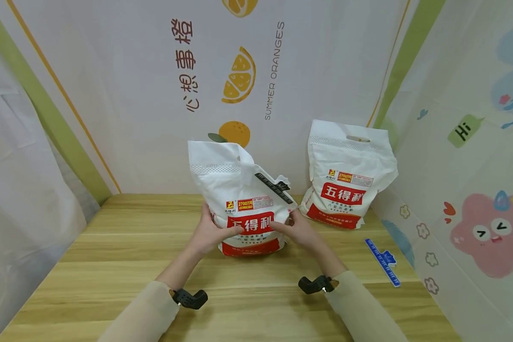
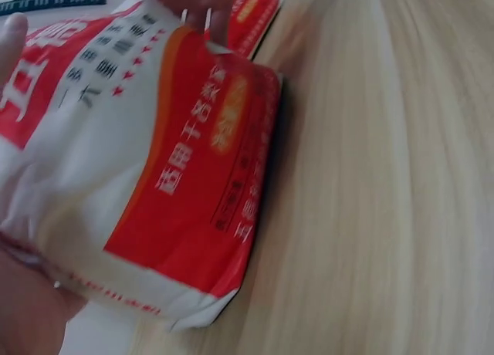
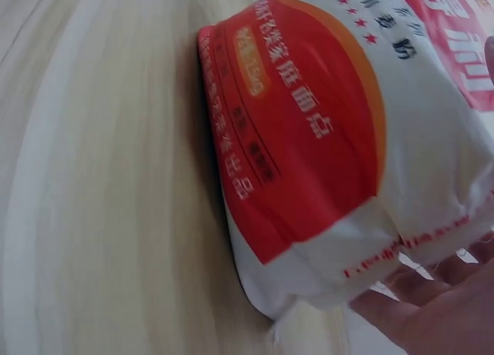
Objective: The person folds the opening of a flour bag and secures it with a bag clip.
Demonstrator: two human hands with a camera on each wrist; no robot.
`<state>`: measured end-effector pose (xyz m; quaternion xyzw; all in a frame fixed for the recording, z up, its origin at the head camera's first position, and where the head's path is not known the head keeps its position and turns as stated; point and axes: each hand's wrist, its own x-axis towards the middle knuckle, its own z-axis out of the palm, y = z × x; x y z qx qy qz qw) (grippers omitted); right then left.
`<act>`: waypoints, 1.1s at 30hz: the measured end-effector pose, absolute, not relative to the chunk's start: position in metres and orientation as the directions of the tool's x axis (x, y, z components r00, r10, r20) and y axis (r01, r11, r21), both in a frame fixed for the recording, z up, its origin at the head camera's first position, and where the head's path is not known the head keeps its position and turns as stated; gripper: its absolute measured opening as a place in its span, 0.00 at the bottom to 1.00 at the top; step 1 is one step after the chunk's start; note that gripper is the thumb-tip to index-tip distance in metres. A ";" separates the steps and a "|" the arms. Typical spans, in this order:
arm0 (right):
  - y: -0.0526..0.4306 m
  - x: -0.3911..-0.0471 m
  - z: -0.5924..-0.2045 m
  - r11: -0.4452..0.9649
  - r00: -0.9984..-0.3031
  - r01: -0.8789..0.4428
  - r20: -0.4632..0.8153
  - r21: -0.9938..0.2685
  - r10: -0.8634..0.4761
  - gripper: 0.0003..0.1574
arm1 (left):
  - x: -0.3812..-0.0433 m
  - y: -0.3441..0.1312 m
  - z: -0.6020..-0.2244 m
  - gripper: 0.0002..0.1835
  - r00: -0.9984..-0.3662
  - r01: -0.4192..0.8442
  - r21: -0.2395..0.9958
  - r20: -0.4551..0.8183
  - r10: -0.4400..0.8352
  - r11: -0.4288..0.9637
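Between my two hands stands a white and red bag of wheat flour [image 1: 250,232], its top leaning left in the head view. My left hand [image 1: 209,232] grips its left side, the thumb laid over the front print. On the opposite side my right hand [image 1: 303,230] holds it the same way, its fingers [image 3: 451,293] curling behind the side seam in the right wrist view. A black keyboard-patterned sealing clip [image 1: 273,187] sits slanted across the folded upper right corner of the bag. Low down, the bag's red base [image 2: 201,177] is right at the tabletop.
A second flour bag [image 1: 344,180] with a handle slot stands upright at the back right. In front of it a blue keyboard-patterned clip [image 1: 382,262] lies on the wooden table [image 1: 124,266]. Printed cloth curtains [image 1: 145,118] enclose the back and sides.
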<state>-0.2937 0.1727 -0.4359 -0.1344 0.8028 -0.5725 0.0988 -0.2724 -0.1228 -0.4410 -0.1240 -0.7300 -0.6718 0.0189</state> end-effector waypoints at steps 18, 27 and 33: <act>0.164 -0.295 -0.445 0.361 -0.952 -0.131 0.015 -0.924 -0.306 0.47 | -0.277 -0.117 -0.448 0.51 -0.968 0.234 0.958 0.214 0.133 0.165; 0.163 -0.294 -0.451 0.349 -0.922 -0.122 -0.024 -0.929 -0.386 0.49 | -0.276 -0.117 -0.452 0.51 -0.964 0.239 0.957 0.214 0.159 0.162; 0.163 -0.292 -0.451 0.375 -0.927 -0.095 -0.054 -0.922 -0.371 0.52 | -0.275 -0.117 -0.452 0.51 -0.966 0.237 0.956 0.213 0.150 0.173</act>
